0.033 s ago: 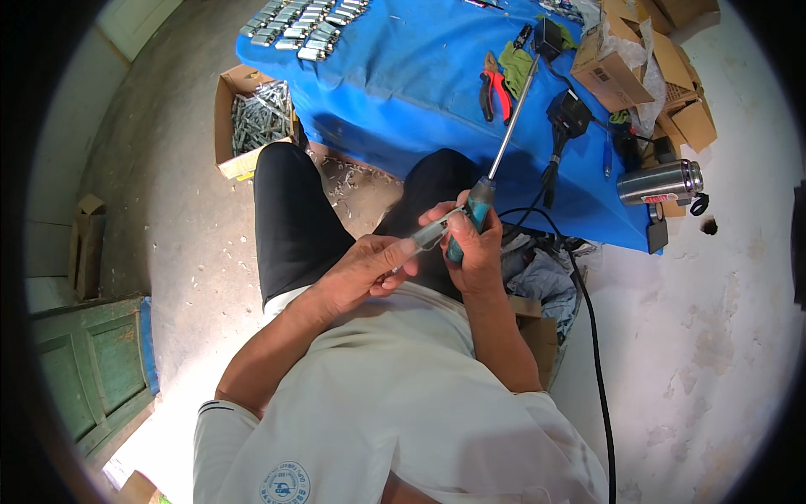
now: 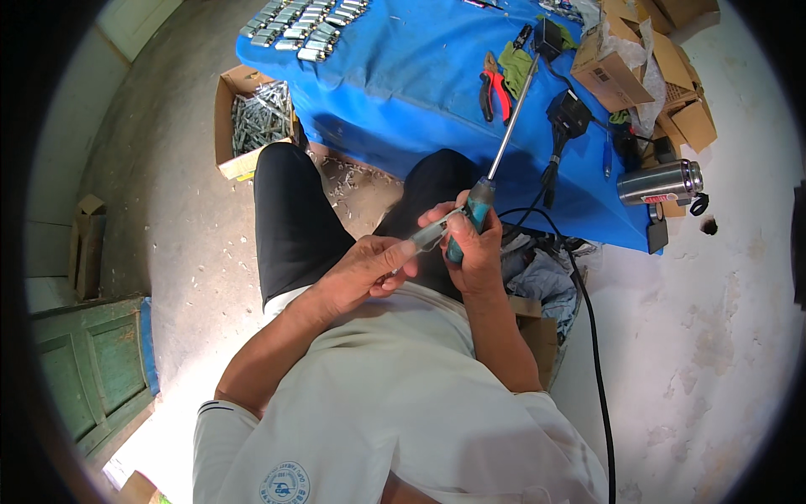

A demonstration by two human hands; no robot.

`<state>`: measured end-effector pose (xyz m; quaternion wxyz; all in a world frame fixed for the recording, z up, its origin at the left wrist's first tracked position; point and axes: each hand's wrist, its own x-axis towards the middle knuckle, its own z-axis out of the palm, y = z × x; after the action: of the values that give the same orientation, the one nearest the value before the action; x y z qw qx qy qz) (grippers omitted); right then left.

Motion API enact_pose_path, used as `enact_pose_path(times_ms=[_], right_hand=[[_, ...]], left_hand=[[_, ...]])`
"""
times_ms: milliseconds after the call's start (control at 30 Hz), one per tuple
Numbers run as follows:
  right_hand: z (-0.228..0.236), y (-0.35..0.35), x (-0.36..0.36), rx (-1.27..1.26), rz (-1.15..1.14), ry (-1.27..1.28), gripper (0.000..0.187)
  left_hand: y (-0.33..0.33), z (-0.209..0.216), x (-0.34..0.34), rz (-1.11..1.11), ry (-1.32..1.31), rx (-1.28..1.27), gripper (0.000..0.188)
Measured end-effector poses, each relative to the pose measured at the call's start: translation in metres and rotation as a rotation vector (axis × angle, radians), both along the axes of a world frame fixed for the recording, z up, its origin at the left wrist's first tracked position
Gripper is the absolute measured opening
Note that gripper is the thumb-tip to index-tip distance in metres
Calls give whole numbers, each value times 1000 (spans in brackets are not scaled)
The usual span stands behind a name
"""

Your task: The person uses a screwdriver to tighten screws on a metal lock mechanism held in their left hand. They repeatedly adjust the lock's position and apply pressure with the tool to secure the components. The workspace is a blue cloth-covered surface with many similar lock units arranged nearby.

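Here a long screwdriver [image 2: 495, 160] is gripped by the right hand [image 2: 474, 248] over the lap; a small metal piece [image 2: 430, 235] is pinched by the left hand [image 2: 365, 269]. A slip is judged likely, the piece dropped to the floor [image 2: 168, 210].

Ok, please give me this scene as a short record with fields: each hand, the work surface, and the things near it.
left hand: holds a small grey metal piece by its fingers
right hand: closed on the teal handle of a long screwdriver, shaft pointing toward the table
work surface: table with blue cloth
on cloth: red-handled pliers, rows of metal parts, steel flask
on floor: cardboard box of metal parts
posture: seated, black trousers
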<state>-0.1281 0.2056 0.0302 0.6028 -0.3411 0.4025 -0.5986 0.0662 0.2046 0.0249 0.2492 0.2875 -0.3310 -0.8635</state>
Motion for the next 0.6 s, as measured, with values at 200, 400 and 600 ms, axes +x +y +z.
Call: enact_pose_path(times_ms=[200,400,600], right_hand=[[-4,0,0,-51,92,-137,33],[-8,3,-1,-23,124,-268,32],[-7,4,-1,-15,162,-350,28]], left_hand=[[7,9,-3,-102,-79,-115,53],[10,12,-3,-47,-139,-125,51],[13,5,-5,-54,-171,-158,45]])
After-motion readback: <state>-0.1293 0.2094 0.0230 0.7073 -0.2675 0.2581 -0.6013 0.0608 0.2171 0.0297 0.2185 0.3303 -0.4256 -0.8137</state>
